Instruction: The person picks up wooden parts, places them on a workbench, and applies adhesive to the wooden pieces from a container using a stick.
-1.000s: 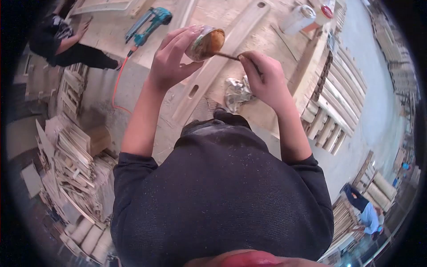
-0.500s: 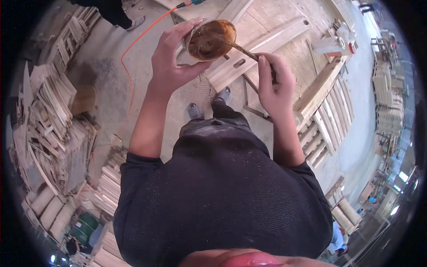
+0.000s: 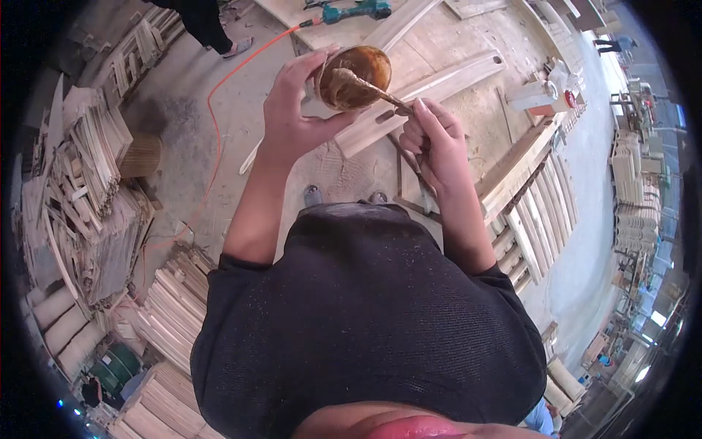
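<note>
My left hand [image 3: 296, 110] is wrapped round a small round container [image 3: 376, 66], which is tipped so that its brown, wet-looking inside faces the camera. Between the fingers and thumb of my right hand [image 3: 439, 143] is a thin stick [image 3: 391, 98]. The stick's far end, coated in brown paste, lies inside the container's mouth. Below both hands a long pale wooden piece [image 3: 453, 77] with a slot near one end rests on the worktable [image 3: 479, 121].
A teal power tool [image 3: 358, 11] with an orange hose [image 3: 212, 113] lies at the table's back. Bottles [image 3: 534, 95] stand at the right. Stacked wood [image 3: 88, 197] fills the left. A person's legs [image 3: 201, 25] show at the upper left.
The view has turned from the table's left side. The container has tipped to show its inside, and the stick's coated end has come into sight. My right hand has closed more round the stick.
</note>
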`<act>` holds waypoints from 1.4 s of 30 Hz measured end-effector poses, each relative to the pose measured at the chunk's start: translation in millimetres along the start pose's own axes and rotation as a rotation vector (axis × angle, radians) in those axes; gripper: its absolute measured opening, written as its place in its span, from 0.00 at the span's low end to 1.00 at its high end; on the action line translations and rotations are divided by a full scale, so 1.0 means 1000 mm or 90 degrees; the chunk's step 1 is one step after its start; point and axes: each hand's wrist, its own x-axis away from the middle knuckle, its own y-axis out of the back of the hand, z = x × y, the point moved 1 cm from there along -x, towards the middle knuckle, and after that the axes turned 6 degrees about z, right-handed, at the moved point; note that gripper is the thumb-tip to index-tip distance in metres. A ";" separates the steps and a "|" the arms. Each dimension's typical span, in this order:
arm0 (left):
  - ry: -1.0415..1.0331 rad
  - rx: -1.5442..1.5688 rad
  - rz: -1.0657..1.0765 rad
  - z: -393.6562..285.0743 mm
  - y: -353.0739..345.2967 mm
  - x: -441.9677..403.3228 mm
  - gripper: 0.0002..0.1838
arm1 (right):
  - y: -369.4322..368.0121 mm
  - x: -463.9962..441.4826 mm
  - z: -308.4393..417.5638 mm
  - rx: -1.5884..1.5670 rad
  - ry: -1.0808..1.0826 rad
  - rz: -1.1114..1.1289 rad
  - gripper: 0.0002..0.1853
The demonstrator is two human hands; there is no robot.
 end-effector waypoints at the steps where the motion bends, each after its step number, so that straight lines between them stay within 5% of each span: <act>1: 0.009 0.024 -0.007 -0.006 -0.013 -0.002 0.49 | 0.012 0.005 0.007 -0.006 0.001 0.009 0.12; 15: 0.254 0.219 -0.079 -0.059 -0.176 -0.009 0.50 | 0.145 0.040 0.086 0.108 -0.055 -0.051 0.21; 25: 0.313 0.126 -0.047 -0.011 -0.137 0.017 0.48 | 0.132 -0.001 0.039 0.284 -0.171 -0.054 0.23; 31: 0.257 0.062 0.000 0.018 -0.102 0.031 0.46 | 0.125 -0.027 0.012 0.108 -0.323 0.002 0.24; 34: 0.250 0.037 0.005 0.031 -0.090 0.041 0.45 | 0.109 -0.040 0.007 0.190 -0.400 0.029 0.24; 42: 0.274 0.010 0.070 0.032 -0.064 0.047 0.47 | 0.090 -0.056 -0.019 0.654 -0.096 0.003 0.20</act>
